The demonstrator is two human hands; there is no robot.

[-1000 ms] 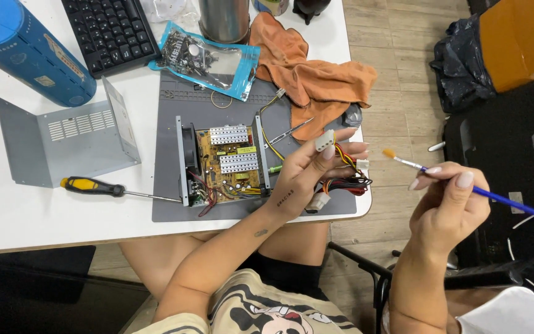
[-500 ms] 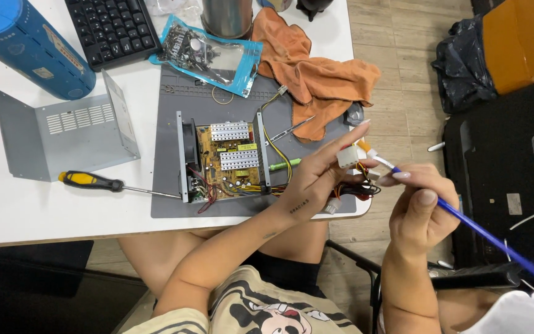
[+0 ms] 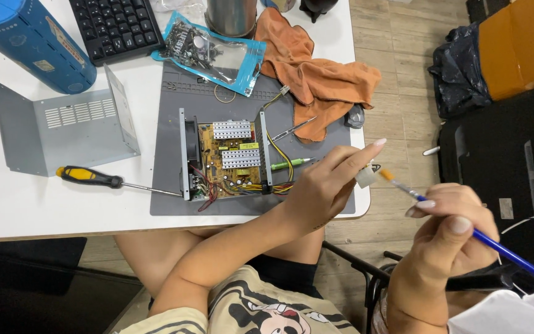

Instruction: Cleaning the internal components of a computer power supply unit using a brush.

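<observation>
head view: your left hand (image 3: 322, 188) pinches a white connector (image 3: 366, 177). your right hand (image 3: 449, 232) grips a blue brush (image 3: 465, 229), bristles just beside it.

The connector (image 3: 364, 178) is pale matt plastic; the brush (image 3: 465, 227) has a glossy blue handle and metal ferrule. Beyond lie soft orange cloth (image 3: 316, 77), a matt grey metal cover (image 3: 63, 127) and a smooth white table (image 3: 44, 210).

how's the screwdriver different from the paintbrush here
The screwdriver lies untouched on the white table; the paintbrush is held in the right hand off the table edge. The screwdriver has a thick yellow and black handle and a metal shaft; the paintbrush has a thin blue handle and an orange bristle tip. Both are long, slim hand tools.
</observation>
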